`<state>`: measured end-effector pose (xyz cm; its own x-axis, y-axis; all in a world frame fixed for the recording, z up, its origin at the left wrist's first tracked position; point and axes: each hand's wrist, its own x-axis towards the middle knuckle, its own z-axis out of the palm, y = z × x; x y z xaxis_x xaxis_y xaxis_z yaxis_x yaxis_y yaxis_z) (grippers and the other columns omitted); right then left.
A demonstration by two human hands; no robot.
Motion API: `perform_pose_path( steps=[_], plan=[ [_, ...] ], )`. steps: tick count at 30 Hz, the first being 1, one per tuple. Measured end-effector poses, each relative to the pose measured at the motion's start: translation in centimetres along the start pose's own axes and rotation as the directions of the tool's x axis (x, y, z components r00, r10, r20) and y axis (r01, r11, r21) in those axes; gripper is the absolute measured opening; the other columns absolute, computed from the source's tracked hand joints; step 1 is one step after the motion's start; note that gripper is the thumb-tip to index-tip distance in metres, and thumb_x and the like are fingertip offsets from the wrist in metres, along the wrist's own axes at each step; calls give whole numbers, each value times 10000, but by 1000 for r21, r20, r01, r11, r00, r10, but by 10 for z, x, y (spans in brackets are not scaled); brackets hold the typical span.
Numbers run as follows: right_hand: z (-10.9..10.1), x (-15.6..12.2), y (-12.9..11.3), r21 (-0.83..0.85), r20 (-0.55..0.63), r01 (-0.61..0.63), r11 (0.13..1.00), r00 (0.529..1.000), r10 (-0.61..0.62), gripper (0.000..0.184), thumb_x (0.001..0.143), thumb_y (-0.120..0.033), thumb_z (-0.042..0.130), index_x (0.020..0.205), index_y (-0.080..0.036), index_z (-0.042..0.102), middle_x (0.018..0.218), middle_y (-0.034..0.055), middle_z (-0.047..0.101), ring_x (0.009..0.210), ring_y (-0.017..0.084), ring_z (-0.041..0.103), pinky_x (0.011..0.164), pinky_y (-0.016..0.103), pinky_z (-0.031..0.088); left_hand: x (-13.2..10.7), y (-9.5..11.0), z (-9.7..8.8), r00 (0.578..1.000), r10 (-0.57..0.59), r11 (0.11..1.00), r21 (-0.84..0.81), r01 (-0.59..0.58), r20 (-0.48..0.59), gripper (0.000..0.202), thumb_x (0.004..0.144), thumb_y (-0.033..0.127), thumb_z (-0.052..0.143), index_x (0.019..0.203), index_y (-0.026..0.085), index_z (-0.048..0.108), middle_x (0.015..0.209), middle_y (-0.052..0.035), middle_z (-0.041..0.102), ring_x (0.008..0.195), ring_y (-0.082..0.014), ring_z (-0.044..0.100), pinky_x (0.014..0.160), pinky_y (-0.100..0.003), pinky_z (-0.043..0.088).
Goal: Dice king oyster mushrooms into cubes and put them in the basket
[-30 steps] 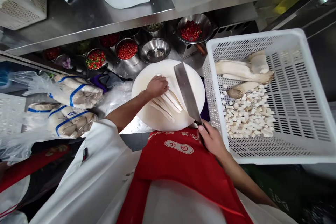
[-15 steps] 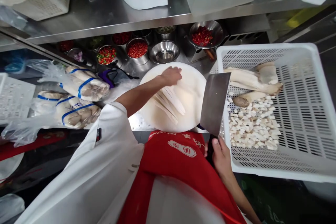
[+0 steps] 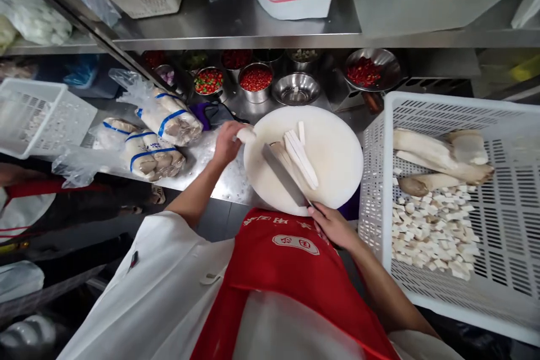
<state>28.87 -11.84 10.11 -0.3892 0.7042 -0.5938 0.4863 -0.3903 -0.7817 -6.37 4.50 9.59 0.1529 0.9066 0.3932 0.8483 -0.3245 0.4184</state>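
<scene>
At the left rim of the round white cutting board (image 3: 341, 146), my left hand (image 3: 228, 142) is closed on a pale mushroom piece (image 3: 246, 135). My right hand (image 3: 335, 226) grips the handle of a cleaver (image 3: 286, 176) at the board's near edge. The blade slants across the board, its far end pointing left and away. Along its right side lie long white mushroom strips (image 3: 302, 158), with slices partly behind the blade. One short strip (image 3: 301, 133) sits apart, farther back.
A white perforated basket (image 3: 375, 140) at right holds whole king oyster mushrooms (image 3: 426, 149) and diced mushroom (image 3: 434, 230). Bagged mushrooms (image 3: 154, 152) lie at left. Behind the board are bowls of chopped chillies (image 3: 255, 77) and a steel bowl (image 3: 296, 90), under a metal shelf (image 3: 236, 43).
My left hand has moved from the board's far side to its left rim, now with a mushroom piece. The cleaver has come from beside the basket to over the board. The view has shifted.
</scene>
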Motion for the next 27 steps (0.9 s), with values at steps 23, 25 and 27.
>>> perform_pose_path(
  steps=[23,25,27],
  plan=[
    [24,-12,-27,-178,-195,-56,982,981,21,540,969,-560,343,1314,-206,562,639,7,675,576,225,654,623,329,501,-67,12,92,834,436,894,-267,-359,337,346,916,520,555,995,203,669,1156,-94,604,1123,-253,500,960,-408,419],
    [23,-16,-30,-223,-172,-54,973,985,15,539,973,-551,344,1317,-198,561,693,25,698,637,232,676,668,332,505,-68,13,92,840,421,901,-264,-344,343,348,913,522,560,1003,204,669,1173,-94,604,1139,-259,493,960,-412,413],
    [21,-18,-34,-251,-151,-63,966,988,25,543,978,-544,337,1330,-191,552,717,31,707,670,234,685,676,329,503,-68,14,91,842,409,907,-263,-330,353,355,906,530,566,1010,206,670,1187,-96,603,1145,-263,489,959,-414,410]
  ],
)
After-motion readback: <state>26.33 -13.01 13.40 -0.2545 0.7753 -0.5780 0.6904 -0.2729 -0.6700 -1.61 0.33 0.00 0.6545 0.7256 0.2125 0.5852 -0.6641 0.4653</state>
